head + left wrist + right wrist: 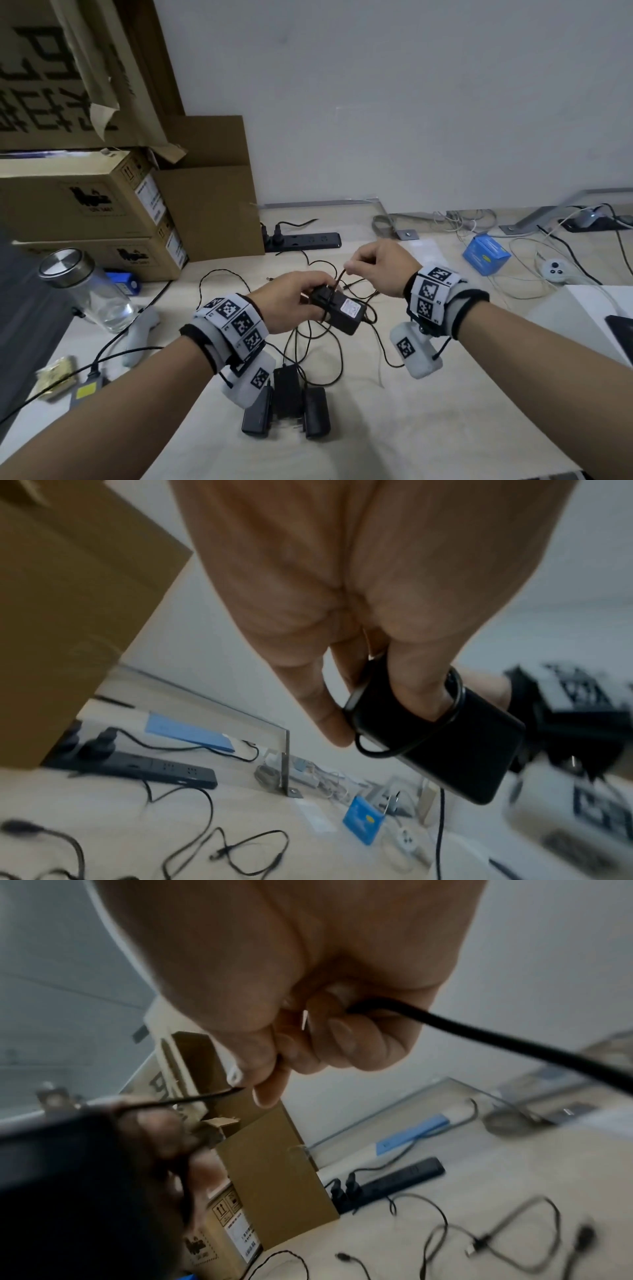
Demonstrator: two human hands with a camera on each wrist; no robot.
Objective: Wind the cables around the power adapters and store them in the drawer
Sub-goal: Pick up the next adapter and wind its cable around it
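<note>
You're gripping the power adapter (337, 310) in your left hand (291, 301) above the spare adapters (286, 404) while your right hand (380, 267) is pinching its floppy, lightweight cable (339, 279), so keep pinching close to the brick.

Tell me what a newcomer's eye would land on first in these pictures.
At centre, above the table, the left hand holds a black power adapter while the right hand pinches its thin cable. Three more adapters lie side by side near the front edge, under a tangle of loose cables.
</note>
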